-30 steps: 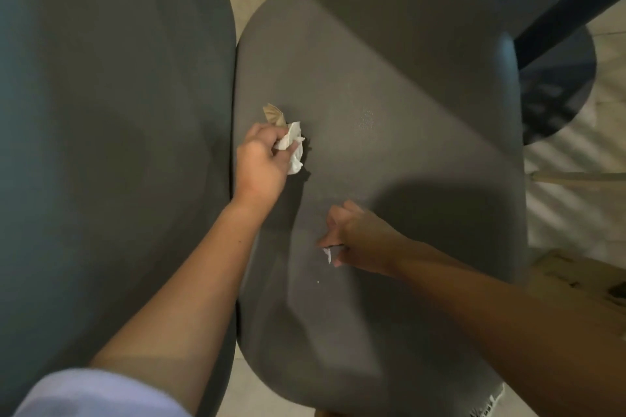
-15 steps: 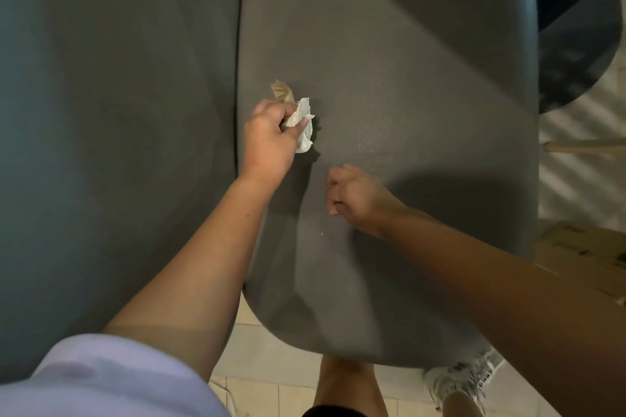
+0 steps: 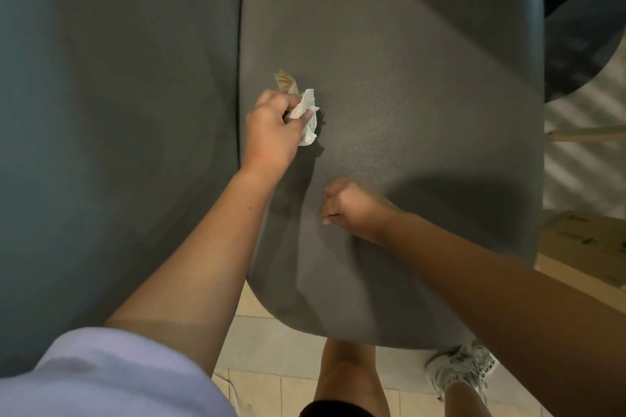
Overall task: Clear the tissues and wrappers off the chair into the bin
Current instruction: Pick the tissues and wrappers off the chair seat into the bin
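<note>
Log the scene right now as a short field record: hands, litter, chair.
left hand: grips white tissue and brown wrapper above the chair seat
right hand: fingers curled; whether it holds a scrap cannot be told
chair seat: dark grey; no loose litter visible
bin: not in view
second chair seat: to the left, edges adjoining

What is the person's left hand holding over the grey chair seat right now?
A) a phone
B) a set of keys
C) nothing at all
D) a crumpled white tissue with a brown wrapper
D: the left hand grips a crumpled white tissue, with a brown wrapper sticking out behind it.
</note>
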